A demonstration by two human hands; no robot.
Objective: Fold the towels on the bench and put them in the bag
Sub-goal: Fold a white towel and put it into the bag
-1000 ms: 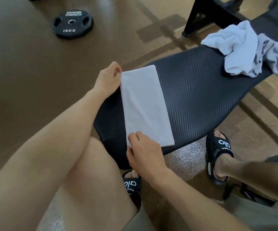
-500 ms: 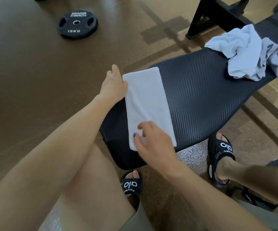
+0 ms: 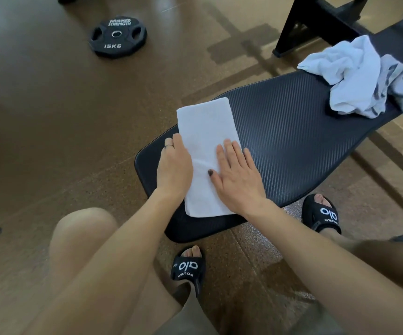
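A white towel (image 3: 205, 131), folded into a long narrow strip, lies on the near end of the black bench (image 3: 292, 141). My left hand (image 3: 174, 168) rests along the strip's left edge, fingers straight. My right hand (image 3: 238, 177) lies flat on the strip's right half, palm down, fingers spread. A crumpled heap of pale towels (image 3: 362, 78) sits farther along the bench at the upper right. No bag is in view.
A black 15 kg weight plate (image 3: 117, 35) lies on the brown floor at the upper left. A black frame leg (image 3: 289, 27) stands behind the bench. My feet in black slides (image 3: 188, 268) are planted under and beside the bench end.
My left hand slid from the strip's far corner down to its left edge. My right hand moved from the near corner up onto the towel and flattened. The view shifted slightly.
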